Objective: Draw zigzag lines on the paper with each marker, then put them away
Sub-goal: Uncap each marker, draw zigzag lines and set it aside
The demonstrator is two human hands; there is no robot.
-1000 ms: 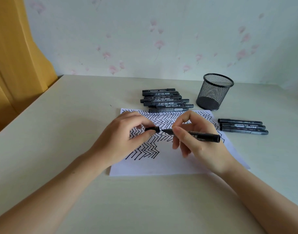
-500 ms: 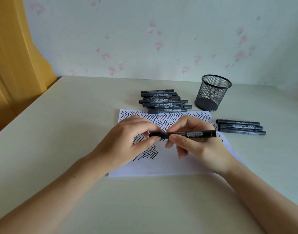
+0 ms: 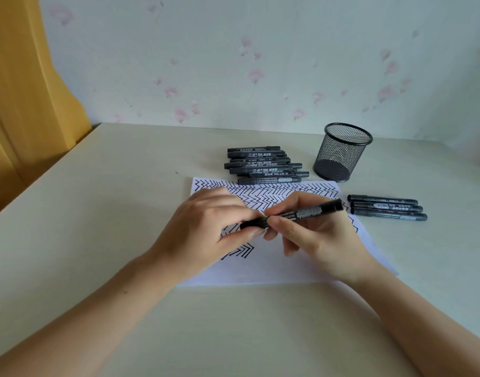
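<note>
A black marker (image 3: 307,212) lies across both hands above the white paper (image 3: 274,268), which is covered in black zigzag lines. My right hand (image 3: 315,235) grips the marker's barrel between thumb and fingers. My left hand (image 3: 203,235) pinches the cap end (image 3: 251,223), which sits on the marker. A pile of several black markers (image 3: 263,165) lies behind the paper. Three more markers (image 3: 387,208) lie to the right of the sheet. A black mesh pen cup (image 3: 342,152) stands upright at the back right and looks empty.
The pale table (image 3: 97,213) runs to a wall with floral wallpaper at the back. A yellow wooden panel (image 3: 24,91) stands at the left edge.
The cap in my left hand, apart from the marker tip a second ago, is now pushed onto the marker. The marker's rear end has tilted upward slightly.
</note>
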